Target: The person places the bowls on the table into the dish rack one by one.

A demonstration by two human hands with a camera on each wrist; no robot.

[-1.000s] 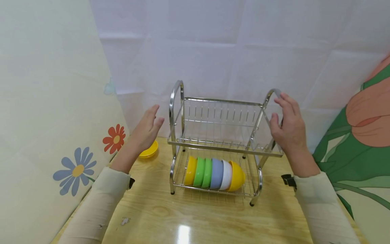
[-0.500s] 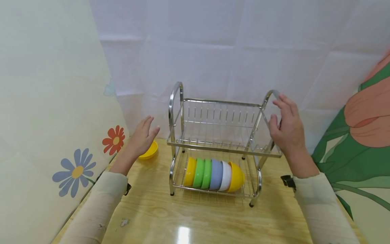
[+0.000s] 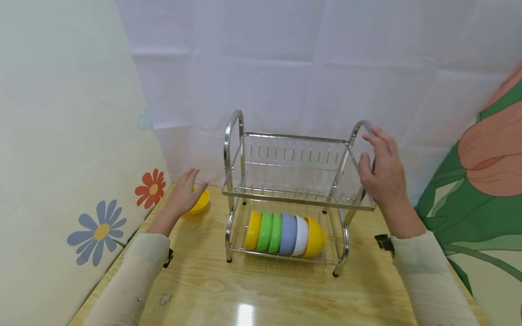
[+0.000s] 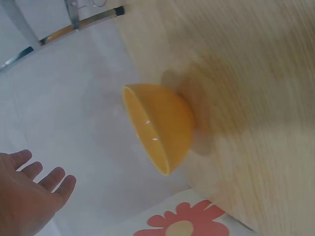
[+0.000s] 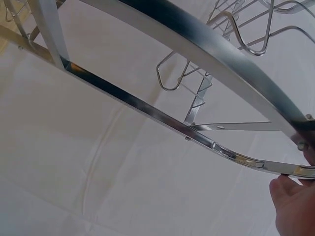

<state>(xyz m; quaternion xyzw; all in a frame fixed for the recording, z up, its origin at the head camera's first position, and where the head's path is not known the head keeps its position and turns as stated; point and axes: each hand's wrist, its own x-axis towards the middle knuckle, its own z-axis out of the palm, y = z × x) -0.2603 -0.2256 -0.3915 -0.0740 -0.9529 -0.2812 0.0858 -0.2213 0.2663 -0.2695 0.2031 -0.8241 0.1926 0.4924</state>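
Note:
My left hand (image 3: 179,198), fingers extended, is over the far left of the table and partly covers a yellow bowl (image 3: 200,203) in the head view. The left wrist view shows this bowl (image 4: 165,125) upright on the wood, apart from the hand (image 4: 29,196). On the right, my right hand (image 3: 383,174) lies against the arched side of a chrome two-tier dish rack (image 3: 297,199), fingers fairly straight and thumb apart. In the right wrist view, the hand (image 5: 298,209) touches the rack's curved bar (image 5: 236,156); most fingers are out of frame.
The rack's lower tier holds a row of bowls on edge: a yellow one (image 3: 253,230), green ones (image 3: 265,232), a blue-grey one (image 3: 288,234), a white one (image 3: 301,235) and another yellow one (image 3: 315,237). A white cloth (image 3: 285,59) hangs behind; a flowered panel (image 3: 102,136) stands left.
My left hand has moved left and down, away from the rack's left side and toward the yellow bowl. The right hand stays at the rack's right side.

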